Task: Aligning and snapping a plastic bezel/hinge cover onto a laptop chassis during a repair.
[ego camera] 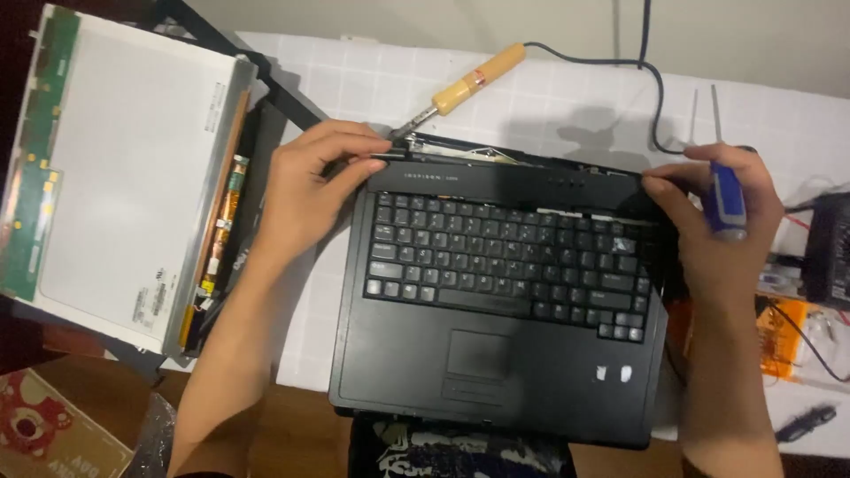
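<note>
A black laptop base (496, 354) with its keyboard (505, 261) lies in front of me, its screen removed. My left hand (305, 181) pinches the left end of the black hinge cover strip (505, 181) above the keyboard. My right hand (722, 226) grips the strip's right end while holding a blue-handled screwdriver (724, 195), shaft pointing away from me.
A detached screen panel (115, 168), back side up, lies to the left. A wooden-handled soldering iron (465, 84) with its cable (655, 97) rests behind the laptop. An orange object (779, 332) and a black box (830, 252) sit at the right. A red-printed carton (44, 434) is lower left.
</note>
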